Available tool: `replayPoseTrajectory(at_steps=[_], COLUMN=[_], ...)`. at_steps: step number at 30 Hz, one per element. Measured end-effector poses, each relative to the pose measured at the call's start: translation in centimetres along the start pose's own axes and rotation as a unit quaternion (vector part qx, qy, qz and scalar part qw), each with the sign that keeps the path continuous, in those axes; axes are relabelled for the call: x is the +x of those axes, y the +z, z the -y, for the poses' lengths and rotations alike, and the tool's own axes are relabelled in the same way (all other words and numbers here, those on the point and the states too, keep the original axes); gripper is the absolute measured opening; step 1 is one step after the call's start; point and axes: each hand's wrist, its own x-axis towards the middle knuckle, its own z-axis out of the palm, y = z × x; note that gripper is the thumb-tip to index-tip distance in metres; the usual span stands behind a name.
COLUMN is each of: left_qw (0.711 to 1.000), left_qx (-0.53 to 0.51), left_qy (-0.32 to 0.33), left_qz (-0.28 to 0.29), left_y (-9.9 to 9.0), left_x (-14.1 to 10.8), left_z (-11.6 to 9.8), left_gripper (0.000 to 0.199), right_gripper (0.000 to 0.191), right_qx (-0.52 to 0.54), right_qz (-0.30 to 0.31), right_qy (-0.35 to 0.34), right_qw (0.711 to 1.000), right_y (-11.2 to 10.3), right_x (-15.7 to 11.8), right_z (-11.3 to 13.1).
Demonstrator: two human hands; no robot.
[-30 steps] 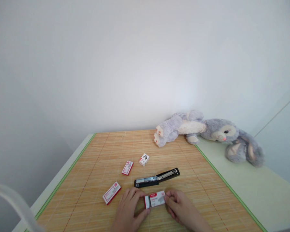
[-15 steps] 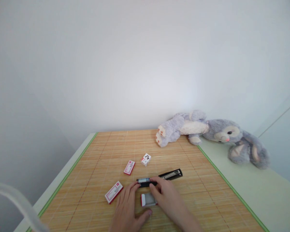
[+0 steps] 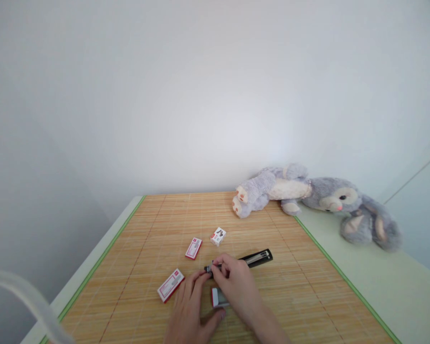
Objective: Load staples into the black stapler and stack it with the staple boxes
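A black stapler (image 3: 261, 258) lies opened out on the bamboo mat, its metal inner parts showing at the right end. My right hand (image 3: 236, 282) is over the stapler's left part, thumb and forefinger pinched together there; what sits between them is hidden. Stretched out on the mat, my left hand (image 3: 191, 306) touches the stapler's left tip with its fingertips, its thumb spread apart. Between the hands is an open small box tray (image 3: 220, 297), white with a red edge, partly covered by my right hand. A white-and-red staple box (image 3: 170, 285) lies just left of my left hand.
Farther back are a smaller red-and-white box (image 3: 193, 248) and a white box with a stapler picture (image 3: 218, 236). A grey plush rabbit (image 3: 290, 188) lies along the back right. A white curved cable or tube (image 3: 25, 296) crosses the lower left. The bamboo mat (image 3: 157, 224) has green edging.
My right hand has shifted left along the stapler to its left end, its fingers now pinched closer. It covers more of the stapler and the tray. My left hand stays nearly still.
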Motion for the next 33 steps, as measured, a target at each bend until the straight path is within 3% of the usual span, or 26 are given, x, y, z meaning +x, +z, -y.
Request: replayPoseTrajectory(at_steps=[5,11,24,28,33], left_qw=[0.998,0.996,0.996,0.996,0.995], left_qx=[-0.015,0.003,0.003,0.004,0.010], left_qy=[0.017,0.005,0.020,0.012,0.012], left_qz=[0.060,0.093,0.089,0.089,0.095], left_y=[-1.6,-2.3,-1.8,-1.8,-1.7], left_x=[0.1,0.5,0.3,0.3,0.5], left_z=[-1.7,-2.5,-1.5,-1.5,-1.5], left_gripper=[0.040,0.031,0.031,0.034,0.035], right_gripper=[0.010,0.014,0.014,0.014,0.036], right_qx=[-0.137,-0.138,-0.130,-0.095,-0.153], right_qz=[0.126,0.221,0.207,0.193,0.193], right_qy=[-0.076,-0.086,-0.092,-0.065,-0.024], right_qw=[0.980,0.962,0.965,0.974,0.969], right_y=[-4.3,-3.9,-3.2,-5.2,-8.6], right_x=[-0.8,-1.0,-0.7,-0.9,-1.7], right_z=[0.2,-1.2,-2.3,-2.9,-4.9])
